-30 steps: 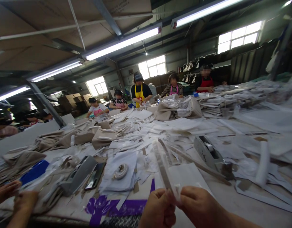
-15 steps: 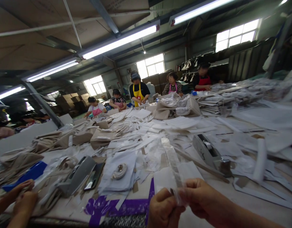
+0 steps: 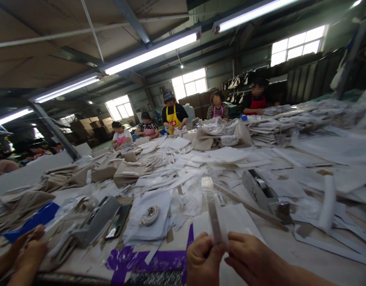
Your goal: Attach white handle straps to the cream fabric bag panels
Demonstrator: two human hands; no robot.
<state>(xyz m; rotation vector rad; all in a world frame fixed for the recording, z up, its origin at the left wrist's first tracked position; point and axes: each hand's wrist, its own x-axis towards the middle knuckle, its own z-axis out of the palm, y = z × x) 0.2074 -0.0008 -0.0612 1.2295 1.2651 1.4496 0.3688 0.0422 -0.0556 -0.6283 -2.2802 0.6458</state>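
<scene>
Close to the table's front edge, my left hand and my right hand are side by side, fingers closed around the near end of a taupe strap. Clear plastic film seems to cover the strap, and its far end is wrapped in white. It points away from me over white sheets. How the fingers overlap on the strap is partly hidden. A longer taupe strap lies just beyond, its right end by a grey tape dispenser.
Another person's hands work at the far left, beside a blue dispenser and a grey dispenser. A phone, a coiled strap on white sheets and purple tape lie nearer. Taupe bags and several people are beyond.
The strap has turned more upright and its taupe face shows more plainly. My right hand has dropped slightly and its fingers have shifted on the near end. My left hand stays close by.
</scene>
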